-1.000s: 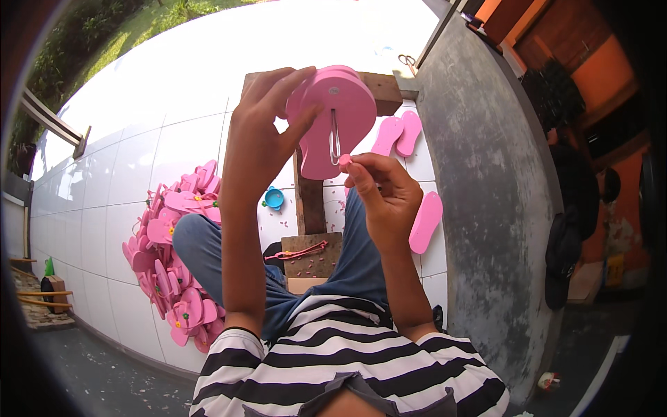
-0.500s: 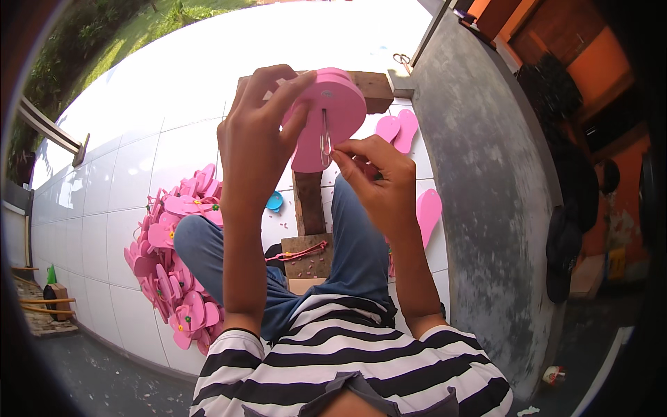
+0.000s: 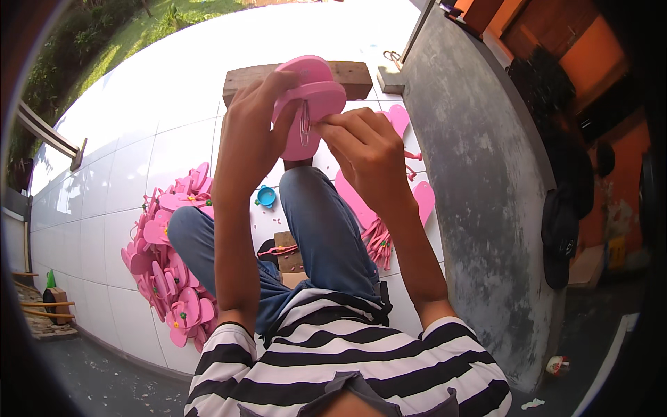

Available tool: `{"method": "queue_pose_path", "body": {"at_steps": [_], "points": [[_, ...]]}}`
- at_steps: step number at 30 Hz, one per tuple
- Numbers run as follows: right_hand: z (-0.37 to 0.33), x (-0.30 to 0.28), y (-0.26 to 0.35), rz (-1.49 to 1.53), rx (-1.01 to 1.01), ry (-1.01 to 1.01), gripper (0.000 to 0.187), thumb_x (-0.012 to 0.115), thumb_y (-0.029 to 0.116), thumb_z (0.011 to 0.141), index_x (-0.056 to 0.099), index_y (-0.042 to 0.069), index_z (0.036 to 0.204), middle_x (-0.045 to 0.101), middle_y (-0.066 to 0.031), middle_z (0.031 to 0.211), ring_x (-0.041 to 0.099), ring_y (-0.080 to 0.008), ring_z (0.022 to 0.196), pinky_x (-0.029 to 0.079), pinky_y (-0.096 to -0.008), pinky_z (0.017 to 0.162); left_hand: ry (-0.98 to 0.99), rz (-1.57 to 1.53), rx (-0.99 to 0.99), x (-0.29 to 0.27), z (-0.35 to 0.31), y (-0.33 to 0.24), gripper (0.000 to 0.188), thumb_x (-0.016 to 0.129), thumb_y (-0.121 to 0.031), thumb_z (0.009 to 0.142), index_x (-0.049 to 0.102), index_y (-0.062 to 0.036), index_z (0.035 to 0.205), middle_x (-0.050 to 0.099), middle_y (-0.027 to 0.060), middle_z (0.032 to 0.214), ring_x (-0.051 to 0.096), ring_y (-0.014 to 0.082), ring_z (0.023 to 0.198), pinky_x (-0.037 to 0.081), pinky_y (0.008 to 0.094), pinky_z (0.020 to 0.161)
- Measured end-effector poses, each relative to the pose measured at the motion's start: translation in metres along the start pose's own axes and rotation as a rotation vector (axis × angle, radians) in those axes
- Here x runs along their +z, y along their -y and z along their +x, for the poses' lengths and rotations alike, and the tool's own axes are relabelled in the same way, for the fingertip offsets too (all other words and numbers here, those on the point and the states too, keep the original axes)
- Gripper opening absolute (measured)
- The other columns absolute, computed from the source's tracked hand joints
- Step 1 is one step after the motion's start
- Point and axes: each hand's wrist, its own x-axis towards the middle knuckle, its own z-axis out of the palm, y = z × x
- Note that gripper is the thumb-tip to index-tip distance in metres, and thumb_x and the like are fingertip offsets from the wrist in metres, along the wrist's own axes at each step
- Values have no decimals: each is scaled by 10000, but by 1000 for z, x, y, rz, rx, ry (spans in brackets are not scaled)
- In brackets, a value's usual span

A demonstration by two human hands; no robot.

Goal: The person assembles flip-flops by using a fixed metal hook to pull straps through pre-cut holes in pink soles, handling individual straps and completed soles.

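Note:
Up in front of me, my left hand (image 3: 251, 128) grips a pair of pink flip-flop soles (image 3: 326, 99), thumb on the near face and fingers over the far side. The two soles lie one against the other, slightly fanned apart. A thin metal wire loop (image 3: 304, 125), like a large paper clip, stands out against the nearer sole. My right hand (image 3: 368, 146) is closed, fingertips pinched together at the right edge of that sole, beside the wire. Whatever those fingertips hold is too small to make out.
A heap of pink flip-flops (image 3: 170, 278) lies to my left on white tiles. Right of my knee are loose soles (image 3: 422, 200) and a bundle of pink straps (image 3: 379, 244). A blue cup (image 3: 265, 196), a wooden beam (image 3: 351, 80) and scissors (image 3: 392, 57) lie around; a grey wall (image 3: 479, 174) bounds the right.
The soles have shifted left and tipped, so both now show. My right hand has turned and moved up along the sole's edge. My right knee has swung left, uncovering the strap bundle.

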Motion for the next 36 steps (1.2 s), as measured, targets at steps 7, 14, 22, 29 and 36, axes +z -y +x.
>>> {"method": "queue_pose_path", "body": {"at_steps": [7,14,22,29,36], "points": [[-4,4,3,314,354,-235,352,725,159,876,599,85,1196,622,-55,1065,611,-169,897,495,-308,831,-92,-400,-162,11,-31,-1,242,629,-72,935,597,-24,1170,685,128,1056,662,233,989,501,334,863],[-4,23,-7,1056,648,59,238,673,214,934,626,43,1093,663,-58,931,613,-119,866,493,-284,771,-214,-604,-286,34,-47,-6,218,592,-127,984,595,-21,1174,666,92,1032,619,148,959,483,285,834],[-52,-38,83,879,501,-64,248,739,256,888,651,25,901,589,-36,704,571,-155,641,466,-289,616,-389,-583,-146,7,-131,-71,297,692,-185,922,592,14,1118,663,117,903,551,140,755,454,241,729],[-55,-57,89,420,712,159,366,747,250,864,561,8,1067,571,-132,947,576,-267,994,495,-367,788,-20,-571,-530,-6,-128,-59,223,733,-12,855,645,43,1053,688,79,937,657,115,874,575,276,751],[-52,-39,96,272,617,451,153,578,180,969,602,30,964,625,-102,667,643,-266,596,506,-361,597,-103,-151,-140,-11,-101,-48,282,815,-72,749,693,-13,996,726,97,912,706,216,882,569,329,704]]}}
